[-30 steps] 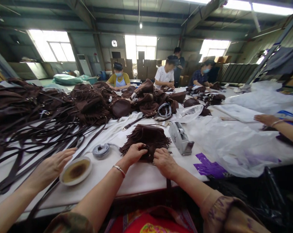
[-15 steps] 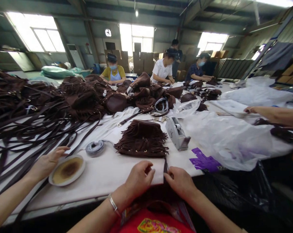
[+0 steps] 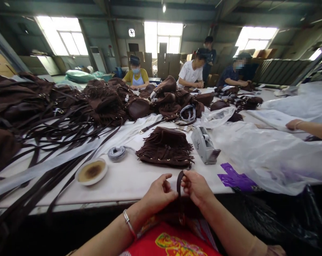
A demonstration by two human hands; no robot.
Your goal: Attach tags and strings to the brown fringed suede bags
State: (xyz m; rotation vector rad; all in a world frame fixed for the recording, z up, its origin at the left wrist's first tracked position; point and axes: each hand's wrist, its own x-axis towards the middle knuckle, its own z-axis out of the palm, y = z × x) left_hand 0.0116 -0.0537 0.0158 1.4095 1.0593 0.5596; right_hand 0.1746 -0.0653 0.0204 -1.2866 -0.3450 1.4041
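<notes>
A thin dark brown strap (image 3: 180,183) is pinched in my right hand (image 3: 197,186), and its top end loops over by the fingertips. Lower down, the strap runs toward dark brown material at my lap, where a small buckle faintly shows. My left hand (image 3: 158,192) is half curled, thumb apart from the fingers. Its thumb tip lies against or very near the strap; I cannot tell which. Beyond my hands, a dark brown fringed bag (image 3: 166,147) lies on the white-covered table (image 3: 129,185).
Left of the bag are a coiled grey tape measure (image 3: 116,153) and a dish of yellow-brown stuff (image 3: 91,171). A tape dispenser (image 3: 205,145), purple plastic (image 3: 237,176) and clear bags (image 3: 259,149) lie right. Brown bags (image 3: 139,106) are heaped behind. A co-worker's hand (image 3: 296,124) reaches in.
My right hand has raised the strap's end, which now bends over at the fingertips. A co-worker's hand by the dish has left the view. The camera has turned a little left.
</notes>
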